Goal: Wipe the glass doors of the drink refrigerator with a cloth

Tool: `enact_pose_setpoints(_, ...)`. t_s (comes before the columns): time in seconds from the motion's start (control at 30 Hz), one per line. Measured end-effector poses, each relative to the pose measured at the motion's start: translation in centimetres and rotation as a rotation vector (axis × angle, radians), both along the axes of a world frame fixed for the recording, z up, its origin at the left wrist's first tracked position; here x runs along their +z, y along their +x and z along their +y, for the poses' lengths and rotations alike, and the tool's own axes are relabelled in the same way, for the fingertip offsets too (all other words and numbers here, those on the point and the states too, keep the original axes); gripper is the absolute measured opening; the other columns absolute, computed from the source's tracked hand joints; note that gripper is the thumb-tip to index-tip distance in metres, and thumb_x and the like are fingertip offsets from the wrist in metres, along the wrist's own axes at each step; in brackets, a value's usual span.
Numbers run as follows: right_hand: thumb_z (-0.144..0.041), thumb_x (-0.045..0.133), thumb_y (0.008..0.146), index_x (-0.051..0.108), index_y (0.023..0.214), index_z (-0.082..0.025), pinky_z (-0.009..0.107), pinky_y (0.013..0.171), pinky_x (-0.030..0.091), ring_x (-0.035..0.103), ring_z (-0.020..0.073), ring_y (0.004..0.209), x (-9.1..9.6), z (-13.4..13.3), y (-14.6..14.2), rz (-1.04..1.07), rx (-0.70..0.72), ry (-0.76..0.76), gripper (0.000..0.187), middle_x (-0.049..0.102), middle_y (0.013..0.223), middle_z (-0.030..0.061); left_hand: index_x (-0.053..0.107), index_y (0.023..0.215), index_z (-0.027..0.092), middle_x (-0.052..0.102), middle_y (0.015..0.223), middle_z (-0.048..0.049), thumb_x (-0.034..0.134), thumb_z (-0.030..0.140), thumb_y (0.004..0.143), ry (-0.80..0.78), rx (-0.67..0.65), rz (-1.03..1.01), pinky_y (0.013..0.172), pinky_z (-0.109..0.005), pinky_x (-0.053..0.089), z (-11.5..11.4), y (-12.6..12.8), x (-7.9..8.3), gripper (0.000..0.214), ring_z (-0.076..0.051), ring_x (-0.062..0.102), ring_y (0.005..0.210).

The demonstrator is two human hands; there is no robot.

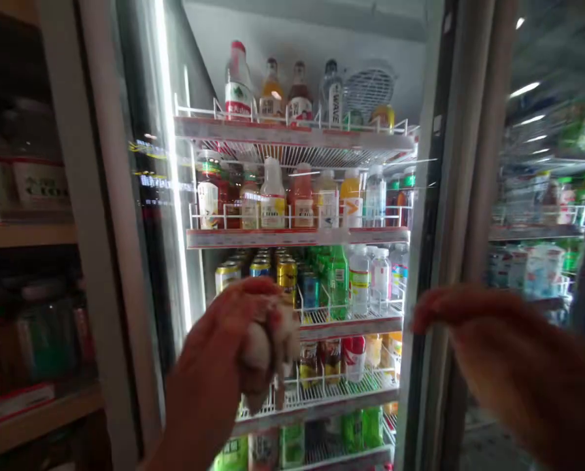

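My left hand [223, 340] is raised in front of the middle shelves, its fingers closed around a crumpled whitish cloth [289, 337], blurred by motion. Beyond it stand beer cans [286, 278] and a green bottle [338, 281], apart from the hand. On the right, my right hand [508, 353] hovers before the cooler's door frame [451, 196]. Its fingers stretch to the left and seem to hold nothing, though blur softens their outline. Whether it touches the frame I cannot tell.
A lit drinks cooler holds several wire shelves with red-edged fronts [297, 237]. Juice bottles [272, 196] line the second shelf, and more bottles [238, 82] stand on top. Wooden shelving [27, 235] with jars is at the left; another cooler's stocked shelves [537, 232] show at the right.
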State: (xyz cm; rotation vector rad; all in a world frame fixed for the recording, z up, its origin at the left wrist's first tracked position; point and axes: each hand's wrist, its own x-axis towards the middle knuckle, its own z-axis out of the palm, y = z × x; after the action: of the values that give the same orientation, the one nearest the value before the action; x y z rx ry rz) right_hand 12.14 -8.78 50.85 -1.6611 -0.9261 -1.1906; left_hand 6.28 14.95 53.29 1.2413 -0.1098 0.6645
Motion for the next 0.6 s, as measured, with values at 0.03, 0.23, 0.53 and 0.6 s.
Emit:
enact_pose_setpoints(0.03, -0.04, 0.049, 0.089, 0.055, 0.12, -0.035, 0.033, 0.076, 0.058, 0.062, 0.0187, 0.1, 0.2, 2.1, 0.5, -0.034, 0.075, -0.089, 0.032, 0.063, 0.114, 0.0046, 0.065, 0.097, 0.018, 0.066, 0.074, -0.0033, 0.066, 0.051, 0.073, -0.016, -0.009, 0.008, 0.05, -0.025, 0.049, -1.3, 1.2, 0.3, 0.04, -0.013, 0.059, 0.059)
enact_pose_setpoints(0.23, -0.021, 0.046, 0.088, 0.038, 0.138, -0.029, 0.03, 0.091, 0.054, 0.056, 0.0183, 0.118, -3.7, 9.4, 5.0, -0.052, 0.135, -0.046, 0.052, 0.055, 0.131, 0.0061, 0.054, 0.125, 0.025, 0.054, 0.133, -0.006, 0.049, 0.06, 0.082, -0.102, -0.358, 0.088, 0.1, -0.035, 0.047, -5.9, 6.9, -2.2, 0.055, -0.023, 0.051, 0.123)
enact_pose_setpoints(0.53, -0.033, 0.034, 0.091, 0.042, 0.136, -0.018, 0.054, 0.105, 0.037, 0.042, 0.0278, 0.129, 7.3, 2.3, 18.8, -0.261, -0.545, 0.296, 0.048, 0.049, 0.134, 0.0151, 0.026, 0.145, 0.027, 0.025, 0.153, -0.0072, 0.044, 0.037, 0.09, 1.127, 1.139, -0.53, 0.114, -0.051, 0.021, 10.5, 11.4, 0.6, 0.059, -0.028, 0.024, 0.14)
enact_pose_setpoints(0.6, -0.03, 0.033, 0.092, 0.034, 0.142, -0.019, 0.055, 0.106, 0.034, 0.031, 0.0281, 0.137, 6.9, 5.0, 18.7, -0.323, -0.614, 0.168, 0.051, 0.04, 0.143, 0.0141, 0.021, 0.146, 0.026, 0.024, 0.153, -0.0083, 0.047, 0.033, 0.089, 1.292, 1.287, -0.577, 0.115, -0.05, 0.019, 12.0, 12.1, 0.6, 0.064, -0.029, 0.023, 0.141)
